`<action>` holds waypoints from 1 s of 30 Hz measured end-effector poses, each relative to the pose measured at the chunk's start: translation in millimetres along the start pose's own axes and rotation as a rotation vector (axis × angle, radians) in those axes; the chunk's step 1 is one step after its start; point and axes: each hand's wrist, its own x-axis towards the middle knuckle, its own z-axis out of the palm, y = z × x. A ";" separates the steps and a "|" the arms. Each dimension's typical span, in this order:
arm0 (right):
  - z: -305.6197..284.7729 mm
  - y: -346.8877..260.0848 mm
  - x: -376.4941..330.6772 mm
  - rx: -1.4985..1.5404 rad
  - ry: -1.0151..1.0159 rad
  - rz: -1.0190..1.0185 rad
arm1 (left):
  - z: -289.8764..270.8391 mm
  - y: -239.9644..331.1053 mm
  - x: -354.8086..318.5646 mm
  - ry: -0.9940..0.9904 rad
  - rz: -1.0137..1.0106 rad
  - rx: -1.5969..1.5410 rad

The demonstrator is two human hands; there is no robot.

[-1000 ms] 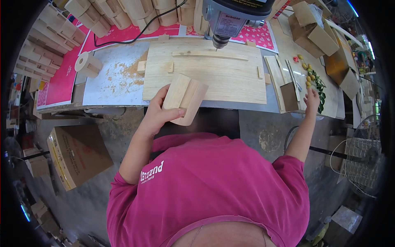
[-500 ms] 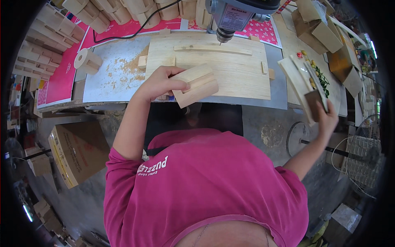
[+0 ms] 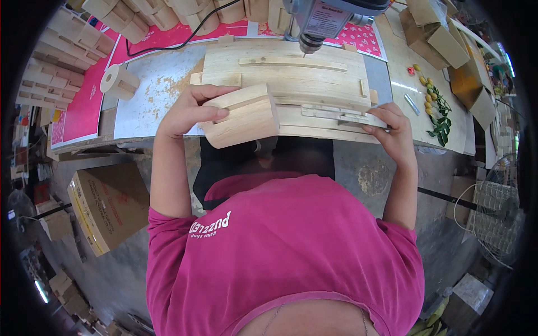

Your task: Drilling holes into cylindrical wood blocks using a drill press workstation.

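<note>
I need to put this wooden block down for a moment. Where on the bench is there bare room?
The dusty grey sheet between the wooden spool and the jig board is bare. So is the pale benchtop right of the board, before the yellow fruit sprig. Under the drill it is crowded.

A brown cardboard carton (image 3: pixel 106 204) with red print stands on the floor, below the worktop (image 3: pixel 151 101) at its left end. On the worktop's far right lie open brown cardboard boxes (image 3: pixel 434 36). Pink printed sheets (image 3: pixel 78 106) cover the worktop's left and far edge. A pale label plate (image 3: pixel 327 17) sits on the drill head above the worktop's middle.
</note>
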 end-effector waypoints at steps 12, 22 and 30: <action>31.4 22.5 26.1 0.178 -0.095 -0.063 | 12.7 -6.2 16.6 -0.005 -0.168 0.138; 29.9 24.0 21.1 0.087 -0.052 -0.112 | 31.9 -21.3 28.7 0.099 0.039 -0.049; 77.4 33.9 -25.3 0.553 0.361 0.242 | 93.6 -67.5 -32.2 0.639 0.372 0.363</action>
